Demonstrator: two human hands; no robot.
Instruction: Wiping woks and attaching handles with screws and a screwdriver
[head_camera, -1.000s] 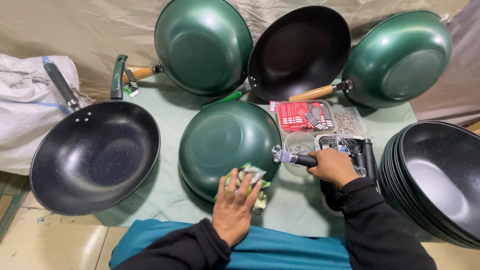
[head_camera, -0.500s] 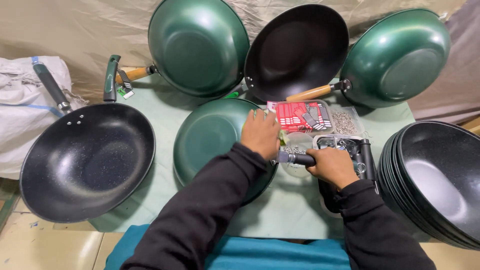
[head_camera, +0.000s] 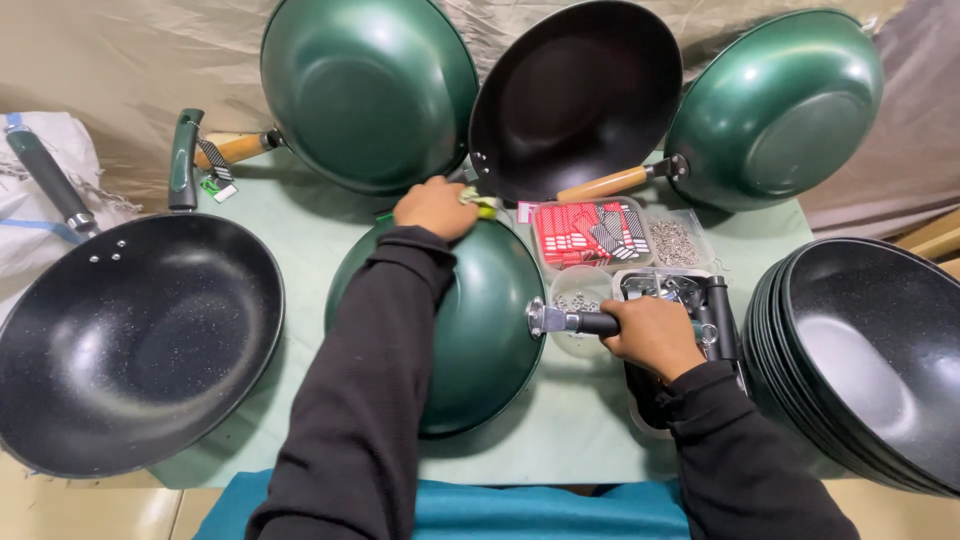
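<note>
Since the earlier frame, the left hand (head_camera: 436, 207) has slid from the near rim of the upturned green wok (head_camera: 470, 330), across its dome, to the far edge at about 11 o'clock of the pan. It presses down there on a scrap of yellow-green cloth (head_camera: 480, 207), fingers curled together over it. The right hand (head_camera: 650, 335) stays clamped around the wok's dark handle (head_camera: 590, 322), at 3 o'clock of the pan, knuckles up.

This wok lies bottom-up on the pale green table cover (head_camera: 300, 230), in the middle of the view. At its 9 o'clock a black speckled wok (head_camera: 130, 340) lies open side up, its dark handle pointing to 11 o'clock. Along the back, at 12 o'clock, three pans lean against the beige backdrop: a green one (head_camera: 370, 90), a black one (head_camera: 575, 95) with a wooden handle, and another green one (head_camera: 775, 110). At 3 o'clock a stack of black woks (head_camera: 870, 360) sits nested. Between that stack and the held wok stand small clear tubs: one with red cards (head_camera: 585, 232), one with small metal parts (head_camera: 675, 240), and a round one with washers (head_camera: 578, 300) just beside the handle.
</note>
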